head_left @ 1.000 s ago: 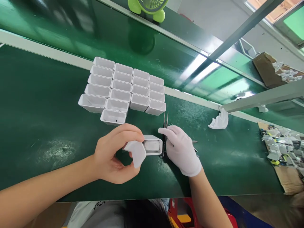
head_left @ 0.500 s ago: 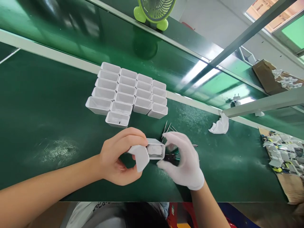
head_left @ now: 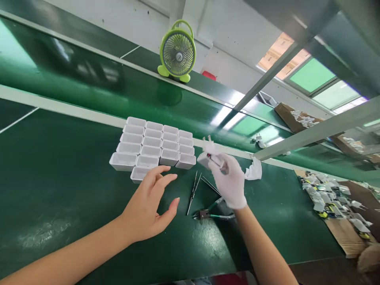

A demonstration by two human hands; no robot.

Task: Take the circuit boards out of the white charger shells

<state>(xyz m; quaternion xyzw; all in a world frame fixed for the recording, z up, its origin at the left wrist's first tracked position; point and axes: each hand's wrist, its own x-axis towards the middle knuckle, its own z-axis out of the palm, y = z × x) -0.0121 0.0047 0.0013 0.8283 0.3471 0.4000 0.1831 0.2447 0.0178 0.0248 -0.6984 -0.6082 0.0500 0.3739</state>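
Note:
My bare left hand (head_left: 152,206) hovers over the table in front of the block of white open boxes, its fingers apart and nothing in them. In a white glove, my right hand (head_left: 228,174) is closed around a blurred white plug-like piece (head_left: 211,147) with two prongs pointing up. Against that piece shows a white box (head_left: 203,159); whether the hand also grips it I cannot tell. The white open boxes (head_left: 130,138) stand in close rows. Below my right hand lie tweezers (head_left: 194,193) and green-handled cutting pliers (head_left: 204,214).
A green fan (head_left: 178,53) stands on the shelf behind. A crumpled white cloth (head_left: 254,169) lies right of my glove. Farther right, a cardboard sheet (head_left: 338,233) bears many white parts. A slanting metal post (head_left: 311,136) crosses the right side.
My left hand has let go of the white pieces and opened. My right hand has moved up and away, now holding a white pronged piece. The view has tilted up, showing more of the fan.

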